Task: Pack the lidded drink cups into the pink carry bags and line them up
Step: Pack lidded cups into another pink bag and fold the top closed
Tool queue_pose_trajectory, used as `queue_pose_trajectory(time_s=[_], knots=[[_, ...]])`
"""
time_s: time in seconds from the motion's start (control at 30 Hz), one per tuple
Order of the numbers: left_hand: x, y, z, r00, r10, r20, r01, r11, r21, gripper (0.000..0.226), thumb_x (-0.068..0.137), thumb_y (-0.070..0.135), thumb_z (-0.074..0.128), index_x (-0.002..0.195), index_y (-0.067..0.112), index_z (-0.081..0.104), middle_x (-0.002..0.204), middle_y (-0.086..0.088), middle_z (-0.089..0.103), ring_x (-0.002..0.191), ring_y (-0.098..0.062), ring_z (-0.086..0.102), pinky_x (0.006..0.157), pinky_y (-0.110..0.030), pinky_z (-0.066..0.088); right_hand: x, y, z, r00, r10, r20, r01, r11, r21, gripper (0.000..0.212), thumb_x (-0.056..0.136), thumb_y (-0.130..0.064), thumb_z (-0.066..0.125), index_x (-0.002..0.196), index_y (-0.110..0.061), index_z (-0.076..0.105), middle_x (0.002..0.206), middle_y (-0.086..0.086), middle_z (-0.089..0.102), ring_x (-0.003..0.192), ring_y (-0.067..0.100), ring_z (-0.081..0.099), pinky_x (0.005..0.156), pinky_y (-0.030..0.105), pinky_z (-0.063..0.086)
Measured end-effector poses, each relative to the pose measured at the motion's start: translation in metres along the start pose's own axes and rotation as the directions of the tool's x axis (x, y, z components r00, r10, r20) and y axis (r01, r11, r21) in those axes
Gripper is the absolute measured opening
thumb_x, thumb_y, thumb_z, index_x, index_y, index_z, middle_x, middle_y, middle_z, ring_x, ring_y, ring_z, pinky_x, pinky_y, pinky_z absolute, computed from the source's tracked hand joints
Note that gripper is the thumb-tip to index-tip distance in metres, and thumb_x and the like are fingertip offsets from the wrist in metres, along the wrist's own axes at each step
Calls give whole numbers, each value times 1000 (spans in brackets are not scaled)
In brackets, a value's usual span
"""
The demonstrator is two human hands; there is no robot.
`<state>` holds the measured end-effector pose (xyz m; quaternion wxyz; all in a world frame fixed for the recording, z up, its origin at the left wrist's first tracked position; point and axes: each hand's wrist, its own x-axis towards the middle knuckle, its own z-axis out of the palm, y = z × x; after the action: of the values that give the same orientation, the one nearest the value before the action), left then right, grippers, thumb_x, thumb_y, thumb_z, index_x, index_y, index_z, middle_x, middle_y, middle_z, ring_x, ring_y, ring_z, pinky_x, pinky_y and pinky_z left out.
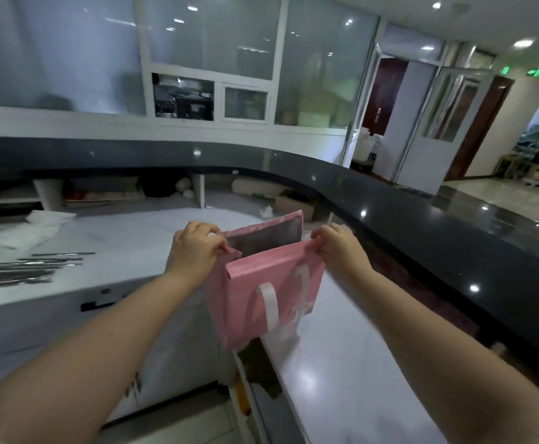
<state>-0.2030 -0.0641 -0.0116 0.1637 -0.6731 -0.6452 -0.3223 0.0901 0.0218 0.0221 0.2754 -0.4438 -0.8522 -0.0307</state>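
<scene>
Holding the pink bag (249, 283) over the counter (341, 363) edge, your left hand (194, 248) and right hand (338, 248) each have a pinching grip on a top corner. Looks light and floppy, so go for the rim.

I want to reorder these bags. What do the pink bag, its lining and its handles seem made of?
The pink bag looks like matte non-woven fabric, softly creased. Its lining seems silvery foil with dull sheen. The handles look like flat white webbing, hanging limp.
</scene>
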Motion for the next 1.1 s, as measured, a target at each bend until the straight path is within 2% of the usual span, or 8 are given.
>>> queue_pose_trajectory(time_s=[0.13, 0.2, 0.33, 0.53, 0.6, 0.67, 0.87, 1.1], knots=[[11, -115, -28, 997, -65, -40, 68, 994, 83, 8, 74, 28, 79, 73, 22, 74, 96, -4, 69, 93, -33, 58, 73, -40, 41, 78, -80, 57, 991, -128, -49, 128, 992, -15, 7, 83, -13, 70, 89, -12, 69, 91, 5, 65, 89, 29, 53, 74, 38, 47], [14, -167, -38, 994, -93, -60, 100, 987, 123, 9, 71, 21, 82, 74, 23, 74, 96, -3, 69, 92, -33, 59, 72, -40, 43, 114, -115, 86, 985, -166, -53, 167, 986, 11, 7, 80, -11, 72, 87, -10, 69, 89, 6, 65, 86, 32, 54, 73, 39, 47], [11, -248, -54, 987, -125, -103, 142, 974, 176, 1, 73, 24, 73, 73, 24, 74, 93, 0, 69, 90, -29, 59, 72, -40, 44, 172, -176, 140, 973, -222, -58, 224, 974, 30, 7, 82, -10, 71, 89, -10, 71, 90, 5, 66, 89, 30, 55, 71, 34, 40], [14, -330, -62, 966, -213, -147, 240, 950, 202, 13, 75, 29, 61, 73, 25, 73, 92, 2, 68, 91, -28, 60, 74, -39, 43, 251, -234, 211, 960, -279, -17, 280, 955, 98, 9, 83, -8, 66, 91, -10, 70, 94, 6, 66, 93, 31, 54, 77, 39, 46], [19, -351, -57, 959, -245, -143, 272, 937, 218, 4, 73, 22, 71, 74, 25, 73, 94, 1, 69, 94, -28, 60, 76, -40, 44, 274, -245, 232, 959, -283, -12, 282, 952, 117, 10, 85, -8, 65, 93, -10, 70, 94, 5, 65, 93, 30, 53, 77, 38, 44], [27, -370, -49, 953, -273, -129, 296, 927, 228, 9, 72, 18, 78, 75, 25, 73, 97, 1, 69, 96, -29, 60, 77, -41, 44, 298, -250, 255, 958, -285, -4, 282, 947, 156, 10, 85, -5, 64, 92, -10, 70, 93, 6, 64, 92, 30, 52, 76, 38, 44], [70, -424, -13, 940, -323, -110, 341, 900, 273, 11, 73, 17, 77, 79, 26, 74, 94, 3, 68, 96, -28, 59, 78, -41, 41, 379, -245, 319, 960, -280, 27, 270, 944, 192, 16, 87, -6, 60, 97, -10, 71, 100, 5, 65, 98, 28, 51, 81, 31, 39], [142, -477, 30, 923, -385, -19, 373, 882, 289, 8, 87, 30, 67, 91, 29, 74, 105, 5, 65, 107, -22, 52, 89, -39, 36, 469, -227, 372, 987, -135, 88, 104, 952, 286, 20, 92, -9, 57, 104, -11, 73, 111, 5, 64, 112, 26, 46, 84, 25, 32]])
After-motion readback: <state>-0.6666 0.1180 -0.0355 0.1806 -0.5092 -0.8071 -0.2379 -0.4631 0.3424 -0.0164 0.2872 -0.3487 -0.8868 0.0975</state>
